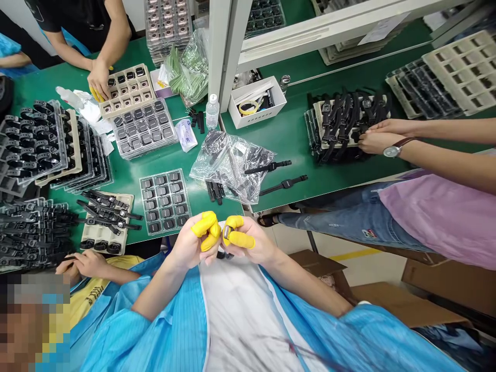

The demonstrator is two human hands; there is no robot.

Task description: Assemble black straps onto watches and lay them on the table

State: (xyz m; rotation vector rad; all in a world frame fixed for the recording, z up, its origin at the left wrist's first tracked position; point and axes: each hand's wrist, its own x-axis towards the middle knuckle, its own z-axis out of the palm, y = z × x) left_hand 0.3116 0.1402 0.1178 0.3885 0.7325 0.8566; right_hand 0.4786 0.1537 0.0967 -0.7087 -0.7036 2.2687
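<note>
My left hand (196, 240) and my right hand (244, 240) meet close to my chest, below the table edge, both wearing yellow finger cots. Between their fingertips they pinch a small dark watch body (226, 232), with a dark strap piece (223, 254) showing just under the hands. The nearest thing on the green table (290, 134) is a clear tray of dark watch bodies (165, 200), just above my left hand. A clear plastic bag of black straps (232, 163) lies beyond my right hand.
Stacked trays of watch parts (46, 144) fill the left side. Another person's hands (98, 80) work at a beige tray at the far left; a third person's hands (377, 137) handle strapped watches on the right. A co-worker's hand (83, 263) rests at lower left. A white box (256, 101) and a small bottle (212, 111) stand by the shelf post.
</note>
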